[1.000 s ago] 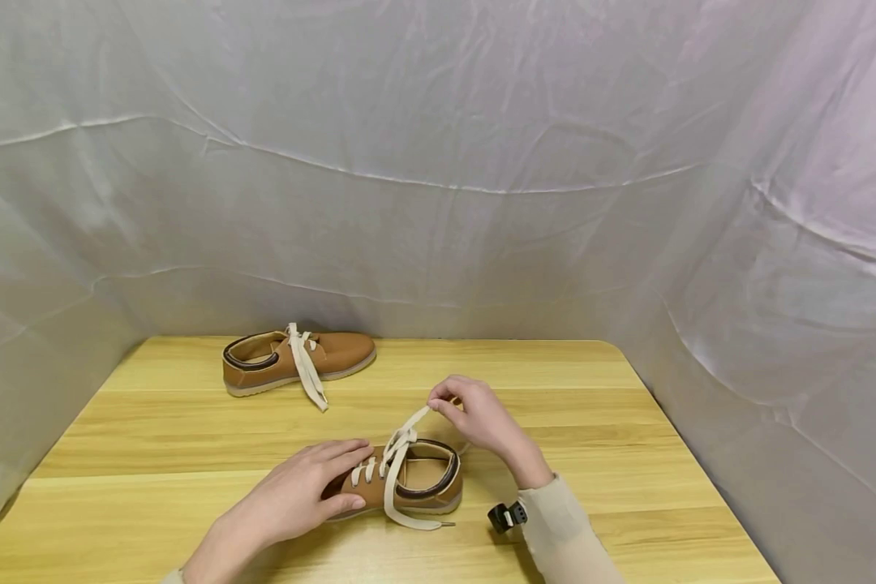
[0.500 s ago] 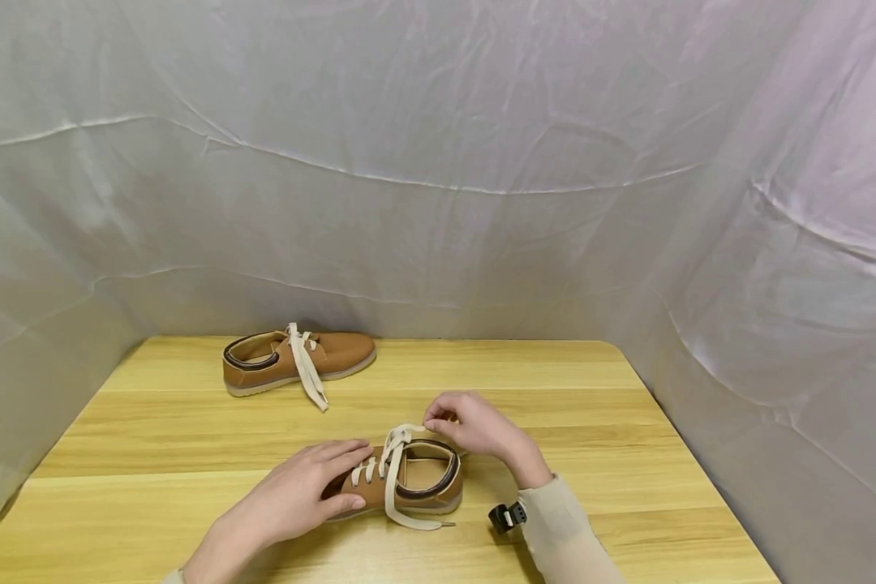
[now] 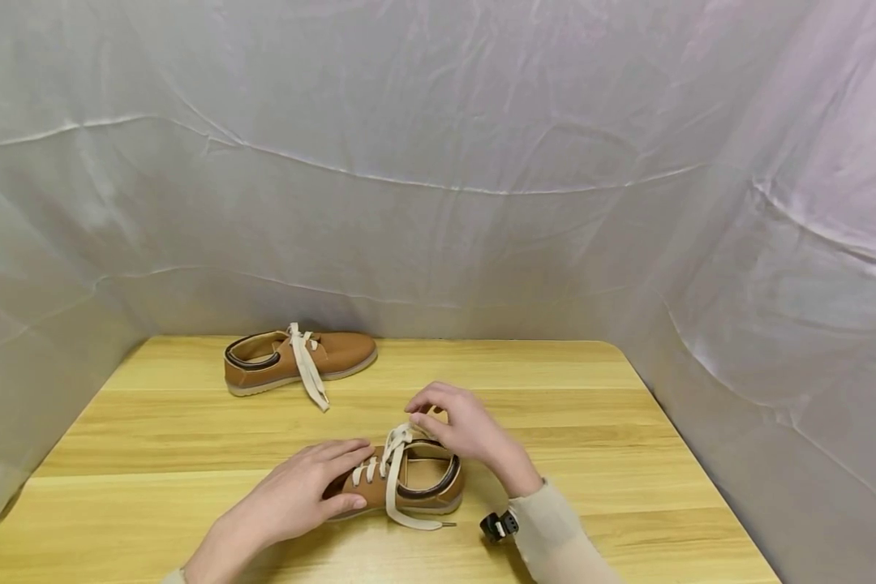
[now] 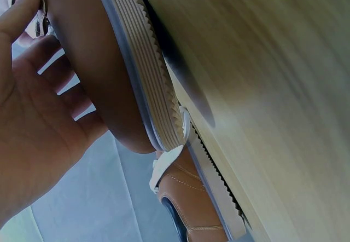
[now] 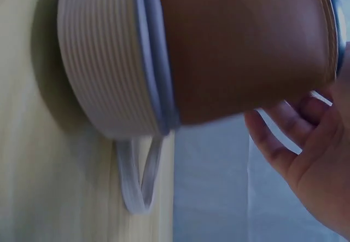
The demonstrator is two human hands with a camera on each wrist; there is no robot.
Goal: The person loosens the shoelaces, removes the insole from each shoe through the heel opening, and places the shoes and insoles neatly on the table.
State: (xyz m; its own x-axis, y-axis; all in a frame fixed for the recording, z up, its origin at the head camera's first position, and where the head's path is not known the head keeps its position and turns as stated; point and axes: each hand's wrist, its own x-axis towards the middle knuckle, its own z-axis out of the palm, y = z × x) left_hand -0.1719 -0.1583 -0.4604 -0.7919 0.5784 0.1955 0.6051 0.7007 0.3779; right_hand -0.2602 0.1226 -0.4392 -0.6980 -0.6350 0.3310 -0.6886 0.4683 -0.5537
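Hands: left (image 3: 310,488) gripping brown shoe (image 3: 425,473), right (image 3: 458,422) by lace (image 3: 392,489) (cream, knotted).

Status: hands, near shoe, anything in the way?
Left hand holding near shoe by toe end. Right hand at the lace, pinch unclear. Shoe upright, one lace end on table. Far shoe apart, nothing visibly blocking.

Behind my right grip (image 3: 458,423) runs a plain beige sleeve (image 3: 565,537), softly creased, its cuff (image 3: 534,497) nearest the hand. By that cuff juts a small, blocky black device (image 3: 491,528) with a pale strip and tiny dots. Behind my left grip (image 3: 302,491) peeks a sliver of beige hem (image 3: 174,577).
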